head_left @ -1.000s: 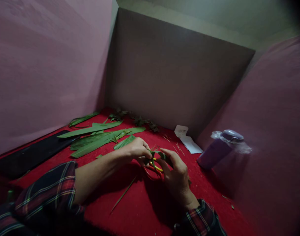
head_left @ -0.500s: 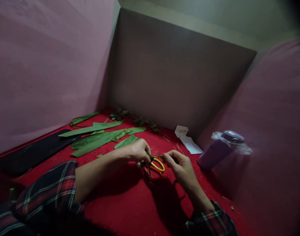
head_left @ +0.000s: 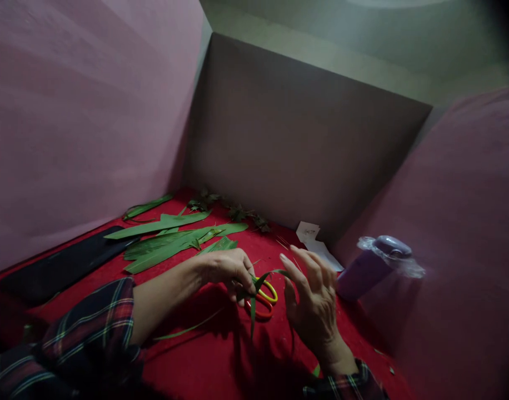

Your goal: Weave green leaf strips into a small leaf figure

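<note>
My left hand point(head_left: 225, 269) pinches a narrow green leaf strip point(head_left: 254, 297) that loops up and hangs down over the red cloth. My right hand point(head_left: 313, 300) hovers just right of the loop, its fingers spread, the fingertips close to the strip's curved top. Scissors point(head_left: 263, 297) with yellow and red handles lie on the cloth under the strip, between the two hands. A thin green sliver point(head_left: 188, 330) lies on the cloth below my left forearm.
Long green leaves point(head_left: 175, 241) are piled at the back left beside a black flat object point(head_left: 58, 266). Dark leaf scraps point(head_left: 238, 211) and white paper point(head_left: 317, 241) lie by the brown back board. A purple bottle point(head_left: 371, 264) lies at the right against the pink wall.
My right hand has let go of the strip and opened its fingers. The strip now hangs as a loop from my left hand. The view has tilted slightly.
</note>
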`<move>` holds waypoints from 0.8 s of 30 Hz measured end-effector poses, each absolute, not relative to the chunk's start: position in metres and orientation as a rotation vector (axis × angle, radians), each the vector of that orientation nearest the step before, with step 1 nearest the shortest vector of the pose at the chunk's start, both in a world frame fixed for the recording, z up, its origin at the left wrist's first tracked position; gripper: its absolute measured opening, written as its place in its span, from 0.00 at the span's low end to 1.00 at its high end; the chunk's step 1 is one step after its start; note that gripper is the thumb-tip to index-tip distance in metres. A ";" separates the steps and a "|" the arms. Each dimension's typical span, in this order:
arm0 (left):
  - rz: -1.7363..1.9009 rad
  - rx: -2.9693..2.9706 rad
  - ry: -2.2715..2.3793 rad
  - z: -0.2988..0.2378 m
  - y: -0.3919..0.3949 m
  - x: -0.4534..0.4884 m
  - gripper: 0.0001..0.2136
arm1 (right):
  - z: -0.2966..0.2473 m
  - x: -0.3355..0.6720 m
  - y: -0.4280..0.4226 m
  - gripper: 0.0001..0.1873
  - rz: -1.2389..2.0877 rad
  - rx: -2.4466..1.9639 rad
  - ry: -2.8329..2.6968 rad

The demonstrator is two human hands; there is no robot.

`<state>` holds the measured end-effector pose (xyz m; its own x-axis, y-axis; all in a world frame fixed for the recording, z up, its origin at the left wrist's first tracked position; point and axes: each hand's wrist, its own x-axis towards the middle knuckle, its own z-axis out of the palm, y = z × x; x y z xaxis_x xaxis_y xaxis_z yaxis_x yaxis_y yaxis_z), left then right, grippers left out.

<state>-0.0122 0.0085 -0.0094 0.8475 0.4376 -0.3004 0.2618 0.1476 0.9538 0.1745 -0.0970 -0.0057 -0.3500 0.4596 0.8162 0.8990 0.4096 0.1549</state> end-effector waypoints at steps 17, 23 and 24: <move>0.067 1.343 0.525 -0.010 0.002 -0.009 0.05 | -0.001 0.178 -0.085 0.10 -1.066 -0.948 -2.283; 0.093 1.387 0.529 -0.010 0.002 -0.010 0.05 | 0.022 0.184 -0.081 0.09 -0.971 -0.831 -2.517; 0.111 1.401 0.536 -0.010 0.001 -0.010 0.05 | 0.026 0.183 -0.083 0.09 -0.979 -0.822 -2.550</move>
